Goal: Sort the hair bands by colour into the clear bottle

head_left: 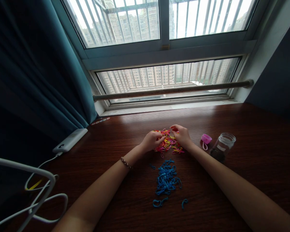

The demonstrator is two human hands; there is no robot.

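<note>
A pile of small pink, yellow and orange clips lies on the dark wooden table. My left hand rests on the pile's left side, fingers curled and pinching among the clips. My right hand sits on the pile's right side, fingertips down in the clips. What each hand actually pinches is too small to tell. Nearer to me lies a separate pile of blue clips, with a few loose blue ones below it.
A clear glass jar stands open right of my right hand, its pink lid beside it. A white power bank with white cables lies at the left by the teal curtain. A window fills the back.
</note>
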